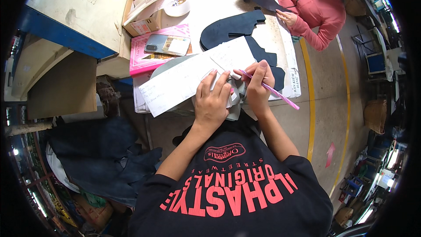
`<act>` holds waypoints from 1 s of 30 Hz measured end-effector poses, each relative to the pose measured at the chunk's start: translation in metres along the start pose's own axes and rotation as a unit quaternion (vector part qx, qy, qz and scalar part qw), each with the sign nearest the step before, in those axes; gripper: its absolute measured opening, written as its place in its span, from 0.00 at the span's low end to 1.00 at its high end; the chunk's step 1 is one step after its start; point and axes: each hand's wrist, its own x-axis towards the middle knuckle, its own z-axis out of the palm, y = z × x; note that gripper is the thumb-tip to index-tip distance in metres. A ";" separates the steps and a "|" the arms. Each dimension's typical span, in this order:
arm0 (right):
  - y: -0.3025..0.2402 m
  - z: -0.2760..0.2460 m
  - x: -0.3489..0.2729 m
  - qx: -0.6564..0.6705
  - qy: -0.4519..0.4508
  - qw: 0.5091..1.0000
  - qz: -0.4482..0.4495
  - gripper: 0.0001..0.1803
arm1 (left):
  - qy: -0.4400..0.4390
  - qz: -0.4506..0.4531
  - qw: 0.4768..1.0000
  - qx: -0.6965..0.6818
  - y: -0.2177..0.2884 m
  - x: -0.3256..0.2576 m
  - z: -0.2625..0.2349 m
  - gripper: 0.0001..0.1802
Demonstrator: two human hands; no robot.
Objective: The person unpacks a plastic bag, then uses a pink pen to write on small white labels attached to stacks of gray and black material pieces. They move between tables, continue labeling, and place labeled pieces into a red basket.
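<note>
My left hand (213, 98) presses down on a small stack of white cut pieces (234, 94) at the table's near edge. My right hand (258, 83) grips a pink pen (274, 91), with its tip at the top of those pieces. A white sheet of paper with handwriting (188, 77) lies just left of and under my left hand. Both forearms come up from my black shirt with pink lettering.
Dark cut fabric shapes (232, 28) lie farther back on the white table (206, 4). A phone (166, 44) rests on a pink book (153, 59), beside an open cardboard box (144, 17). A person in a pink jacket (315, 11) sits at the far right. Dark cloth (101, 153) is piled lower left.
</note>
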 end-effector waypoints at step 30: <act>0.021 -0.017 0.035 -0.182 -0.187 0.956 -0.134 0.17 | -0.001 -0.006 1.000 0.016 0.003 0.001 0.001 0.10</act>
